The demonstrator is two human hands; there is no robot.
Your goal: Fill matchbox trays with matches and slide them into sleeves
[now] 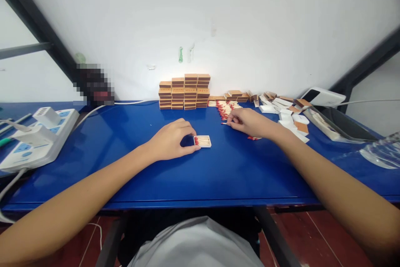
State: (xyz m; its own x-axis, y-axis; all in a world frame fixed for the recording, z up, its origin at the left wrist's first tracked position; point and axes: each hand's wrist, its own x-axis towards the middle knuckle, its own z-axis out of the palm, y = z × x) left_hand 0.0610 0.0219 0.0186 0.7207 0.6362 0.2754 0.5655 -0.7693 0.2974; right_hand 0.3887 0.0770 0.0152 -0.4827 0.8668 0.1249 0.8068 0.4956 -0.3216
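A small white matchbox tray [206, 144] lies on the blue table, partly filled with red-tipped matches. My left hand [175, 140] grips the tray's left end between thumb and fingers. To the right of it, my right hand [245, 122] is closed in a pinch on a match [224, 123], its red head pointing left. Just behind that hand spreads a pile of loose matches [225, 109]. More red match heads [253, 138] show beneath the right wrist; the rest of those matches is hidden.
Stacked matchboxes [184, 94] stand against the wall. Scattered white trays and box sleeves [286, 111] lie on the right, beside a dark open container [340, 123] and a white device [323, 96]. A power strip [59, 133] with plugged-in adapters occupies the left.
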